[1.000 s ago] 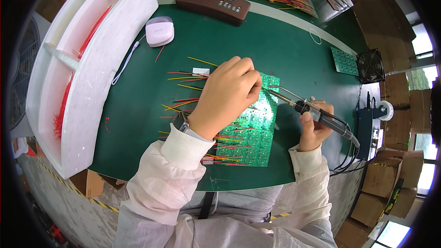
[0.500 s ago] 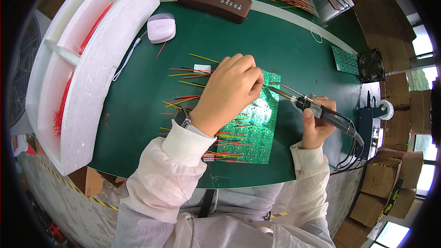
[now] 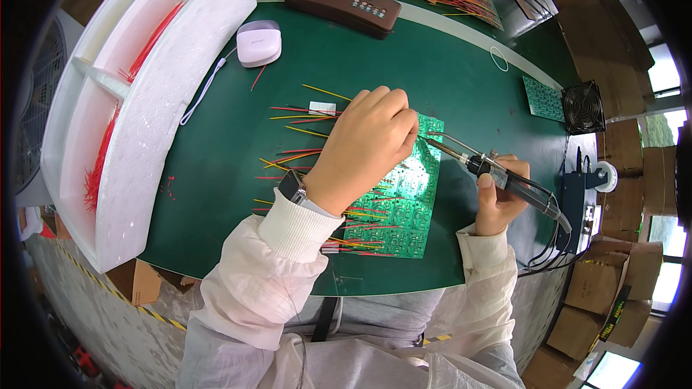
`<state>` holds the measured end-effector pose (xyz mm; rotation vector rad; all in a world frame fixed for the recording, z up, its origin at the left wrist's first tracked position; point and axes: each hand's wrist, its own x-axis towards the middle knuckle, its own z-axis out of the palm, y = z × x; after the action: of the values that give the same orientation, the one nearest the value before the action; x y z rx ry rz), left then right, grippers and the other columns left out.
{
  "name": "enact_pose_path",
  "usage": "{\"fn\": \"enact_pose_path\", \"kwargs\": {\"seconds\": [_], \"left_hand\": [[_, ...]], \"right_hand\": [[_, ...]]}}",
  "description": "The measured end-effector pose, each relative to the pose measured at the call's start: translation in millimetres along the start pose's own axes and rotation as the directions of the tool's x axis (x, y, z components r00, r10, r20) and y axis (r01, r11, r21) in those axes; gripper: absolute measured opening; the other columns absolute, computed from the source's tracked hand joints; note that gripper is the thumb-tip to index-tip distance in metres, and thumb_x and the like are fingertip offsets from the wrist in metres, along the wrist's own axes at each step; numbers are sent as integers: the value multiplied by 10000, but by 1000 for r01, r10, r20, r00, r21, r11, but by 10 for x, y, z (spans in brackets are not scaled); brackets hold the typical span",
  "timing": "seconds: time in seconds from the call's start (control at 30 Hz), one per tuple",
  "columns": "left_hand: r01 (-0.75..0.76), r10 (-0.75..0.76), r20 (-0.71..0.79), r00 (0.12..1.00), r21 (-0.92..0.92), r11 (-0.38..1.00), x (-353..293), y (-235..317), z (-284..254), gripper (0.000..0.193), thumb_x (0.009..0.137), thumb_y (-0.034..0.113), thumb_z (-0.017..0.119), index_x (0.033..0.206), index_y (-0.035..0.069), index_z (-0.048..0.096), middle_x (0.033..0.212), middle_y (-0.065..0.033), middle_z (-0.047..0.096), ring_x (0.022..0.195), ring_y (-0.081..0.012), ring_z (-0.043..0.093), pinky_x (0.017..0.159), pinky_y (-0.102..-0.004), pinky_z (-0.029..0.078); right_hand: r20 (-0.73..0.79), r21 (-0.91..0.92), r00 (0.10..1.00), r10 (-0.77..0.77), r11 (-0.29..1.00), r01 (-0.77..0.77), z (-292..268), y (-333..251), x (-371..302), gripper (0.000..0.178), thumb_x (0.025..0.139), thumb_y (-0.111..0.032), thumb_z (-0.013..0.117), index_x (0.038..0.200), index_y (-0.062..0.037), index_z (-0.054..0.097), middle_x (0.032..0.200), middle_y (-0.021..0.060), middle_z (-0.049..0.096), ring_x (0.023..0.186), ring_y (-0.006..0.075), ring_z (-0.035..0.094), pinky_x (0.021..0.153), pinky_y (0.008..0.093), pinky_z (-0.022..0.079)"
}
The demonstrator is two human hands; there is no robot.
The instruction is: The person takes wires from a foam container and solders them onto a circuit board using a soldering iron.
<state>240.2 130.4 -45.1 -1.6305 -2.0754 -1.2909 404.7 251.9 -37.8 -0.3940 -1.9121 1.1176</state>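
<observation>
A green panel of circuit boards [image 3: 404,223] lies on the table in front of me, with red and yellow wires [image 3: 360,243] across it and sticking out past its left side. Over its upper part is my left hand [image 3: 371,148], thumb and fingers pinched together; whatever is between the fingertips is hidden from view. My right hand [image 3: 502,198] is wrapped round a soldering iron [image 3: 515,186] with a thin metal tube along its top. The iron's tip points left, close to my left fingertips at the panel's upper right. Glare whitens part of the panel.
At the left stands a white foam box [image 3: 180,94] with red wires in its compartments. A brown pencil case [image 3: 342,6] and a pale earbud case [image 3: 258,45] sit farther back. On the right are a small fan [image 3: 582,106] and a blue soldering station [image 3: 574,205] with cables.
</observation>
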Motion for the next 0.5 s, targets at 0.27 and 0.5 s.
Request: {"fn": "enact_pose_path", "kwargs": {"seconds": [0.27, 0.5], "left_hand": [[-6, 6, 7, 1000, 10, 1000, 7, 6, -5, 158, 588, 3, 631, 628, 59, 489, 673, -41, 417, 655, -200, 447, 598, -309, 361], [-26, 26, 6, 1000, 53, 998, 8, 15, -37, 150, 604, 20, 633, 622, 66, 491, 676, -33, 423, 653, -189, 447, 603, -301, 351]], "right_hand": [[18, -37, 997, -79, 996, 80, -18, 38, 13, 311, 709, -194, 676, 819, -3, 457, 694, 64, 510, 637, 117, 450, 620, 244, 386], [-179, 92, 984, -2, 996, 18, -31, -50, 71, 255, 770, -191, 609, 866, -16, 450, 681, 49, 491, 588, 92, 444, 561, 212, 376]]}}
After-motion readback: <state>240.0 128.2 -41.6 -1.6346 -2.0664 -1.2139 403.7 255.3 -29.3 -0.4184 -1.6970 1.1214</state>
